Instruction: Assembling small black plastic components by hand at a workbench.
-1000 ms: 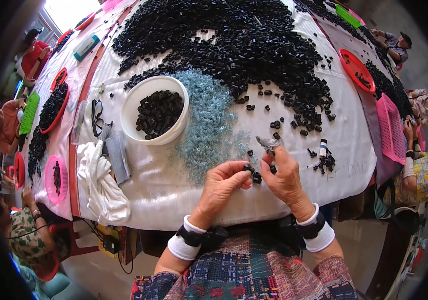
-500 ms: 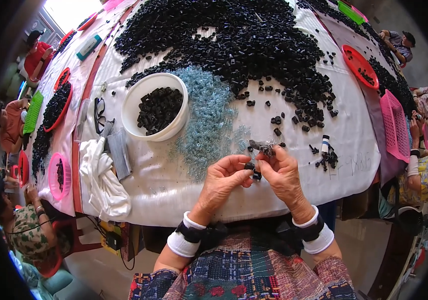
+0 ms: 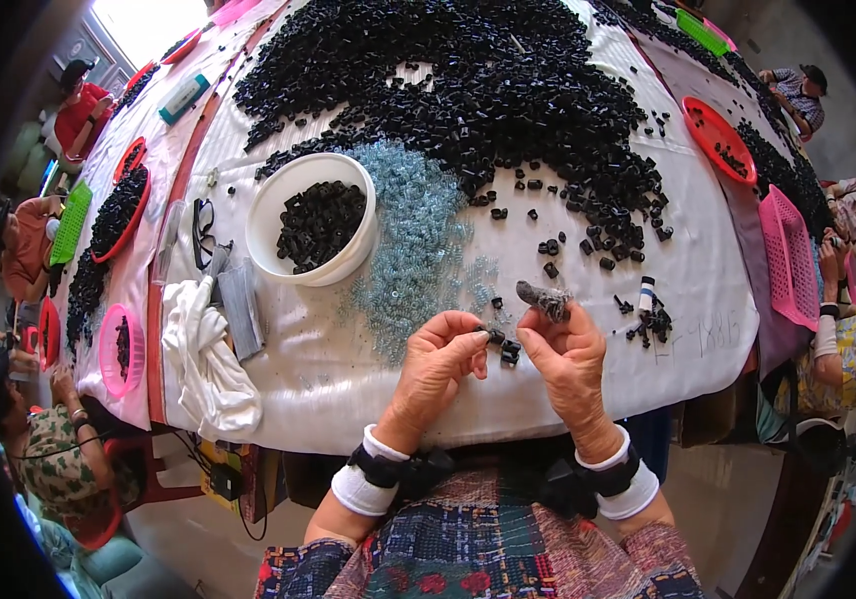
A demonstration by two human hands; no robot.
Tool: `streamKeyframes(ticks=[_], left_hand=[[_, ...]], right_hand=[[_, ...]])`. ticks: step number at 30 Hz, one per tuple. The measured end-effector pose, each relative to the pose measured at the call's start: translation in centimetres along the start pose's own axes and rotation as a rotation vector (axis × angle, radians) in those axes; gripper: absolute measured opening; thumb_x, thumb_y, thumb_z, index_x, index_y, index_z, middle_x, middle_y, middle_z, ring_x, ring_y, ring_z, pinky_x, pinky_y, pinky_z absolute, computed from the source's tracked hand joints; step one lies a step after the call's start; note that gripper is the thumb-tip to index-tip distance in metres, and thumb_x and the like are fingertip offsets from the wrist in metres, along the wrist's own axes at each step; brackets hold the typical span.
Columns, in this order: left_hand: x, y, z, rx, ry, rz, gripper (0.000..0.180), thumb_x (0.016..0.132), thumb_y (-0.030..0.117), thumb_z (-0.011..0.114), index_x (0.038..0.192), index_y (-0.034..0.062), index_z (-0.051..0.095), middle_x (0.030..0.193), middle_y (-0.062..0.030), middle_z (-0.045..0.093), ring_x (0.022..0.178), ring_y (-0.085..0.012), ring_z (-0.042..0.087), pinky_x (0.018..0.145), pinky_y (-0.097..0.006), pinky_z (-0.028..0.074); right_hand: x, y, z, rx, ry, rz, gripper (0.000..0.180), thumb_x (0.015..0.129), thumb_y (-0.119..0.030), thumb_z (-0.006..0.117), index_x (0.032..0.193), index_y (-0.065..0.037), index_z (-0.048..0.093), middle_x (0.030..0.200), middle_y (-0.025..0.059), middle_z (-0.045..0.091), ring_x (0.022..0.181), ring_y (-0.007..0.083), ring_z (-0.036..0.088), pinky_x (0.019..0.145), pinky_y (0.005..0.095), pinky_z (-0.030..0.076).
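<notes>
My left hand [image 3: 436,361] pinches a small black plastic part [image 3: 493,335] between thumb and forefinger. Close beside it on the white cloth lie a few more black parts [image 3: 511,352]. A stubby dark grey piece with a rough, fuzzy surface [image 3: 545,299] is gripped by my right hand [image 3: 572,357], its blunt end pointing away to the left; its kind is unclear. The two hands are a short way apart. Beyond my left hand spreads a heap of small clear bluish rings [image 3: 410,250]. A white bowl [image 3: 260,236] holds black parts [image 3: 321,222].
A huge pile of black parts [image 3: 468,80] covers the far table. Grey-and-white cloths [image 3: 198,349] and glasses [image 3: 200,232] lie left. A small white-and-blue cylinder [image 3: 646,293] stands among black pieces at right. Several people sit at side tables with red, pink and green baskets [image 3: 791,262].
My hands have drawn apart. The grey piece has shifted slightly right with my right hand, and my left hand keeps its pinch near the black parts.
</notes>
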State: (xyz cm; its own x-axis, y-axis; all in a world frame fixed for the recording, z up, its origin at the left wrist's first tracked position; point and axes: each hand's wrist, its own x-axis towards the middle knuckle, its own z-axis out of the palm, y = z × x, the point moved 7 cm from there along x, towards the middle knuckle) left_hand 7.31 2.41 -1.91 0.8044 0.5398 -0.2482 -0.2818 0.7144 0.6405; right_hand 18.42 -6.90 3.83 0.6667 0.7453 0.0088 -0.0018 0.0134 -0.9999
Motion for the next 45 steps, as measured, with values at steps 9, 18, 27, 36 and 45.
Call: streamKeyframes(ticks=[9, 18, 27, 36, 45], left_hand=[[0.0, -0.5, 1.1, -0.026, -0.005, -0.082, 0.017, 0.083, 0.002, 0.063, 0.099, -0.0004, 0.058, 0.088, -0.0102, 0.065, 0.073, -0.0168, 0.065, 0.062, -0.026, 0.055], [-0.1, -0.5, 1.2, 0.291, -0.016, -0.110, 0.018, 0.082, 0.005, 0.066, 0.098, 0.0004, 0.059, 0.087, -0.0098, 0.065, 0.074, -0.0159, 0.065, 0.061, -0.025, 0.054], [-0.2, -0.2, 1.5, 0.378, -0.017, -0.081, 0.018, 0.081, 0.007, 0.068, 0.096, 0.0001, 0.060, 0.084, -0.0077, 0.066, 0.075, -0.0125, 0.064, 0.064, -0.023, 0.053], [-0.2, 0.4, 1.4, 0.408, -0.020, 0.000, 0.016, 0.079, 0.005, 0.069, 0.093, 0.0000, 0.061, 0.083, -0.0077, 0.067, 0.072, -0.0115, 0.064, 0.065, -0.023, 0.052], [-0.3, 0.4, 0.8, 0.352, -0.018, 0.019, 0.016, 0.078, 0.005, 0.071, 0.091, -0.0002, 0.063, 0.080, -0.0057, 0.066, 0.070, -0.0095, 0.061, 0.064, -0.022, 0.051]], right_hand=[[-0.3, 0.1, 0.4, 0.019, 0.047, -0.042, 0.022, 0.081, 0.002, 0.062, 0.102, -0.001, 0.054, 0.084, 0.0015, 0.060, 0.073, 0.0058, 0.057, 0.065, 0.0204, 0.047], [-0.4, 1.3, 0.0, -0.099, 0.085, -0.163, 0.019, 0.079, 0.003, 0.065, 0.096, -0.001, 0.057, 0.085, 0.0062, 0.065, 0.076, 0.0108, 0.062, 0.068, 0.0245, 0.050], [0.0, -0.7, 0.2, -0.376, -0.064, -0.362, 0.022, 0.075, 0.006, 0.065, 0.096, -0.001, 0.060, 0.084, 0.0092, 0.064, 0.074, 0.0181, 0.064, 0.065, 0.0267, 0.049], [-0.5, -1.3, 0.7, -0.372, -0.058, -0.393, 0.027, 0.077, 0.009, 0.061, 0.102, 0.000, 0.060, 0.088, 0.0107, 0.065, 0.076, 0.0193, 0.064, 0.067, 0.0284, 0.050], [-0.8, -1.7, 1.1, -0.540, -0.097, -0.517, 0.026, 0.078, 0.007, 0.062, 0.103, 0.000, 0.059, 0.086, 0.0075, 0.065, 0.076, 0.0145, 0.063, 0.070, 0.0266, 0.050]])
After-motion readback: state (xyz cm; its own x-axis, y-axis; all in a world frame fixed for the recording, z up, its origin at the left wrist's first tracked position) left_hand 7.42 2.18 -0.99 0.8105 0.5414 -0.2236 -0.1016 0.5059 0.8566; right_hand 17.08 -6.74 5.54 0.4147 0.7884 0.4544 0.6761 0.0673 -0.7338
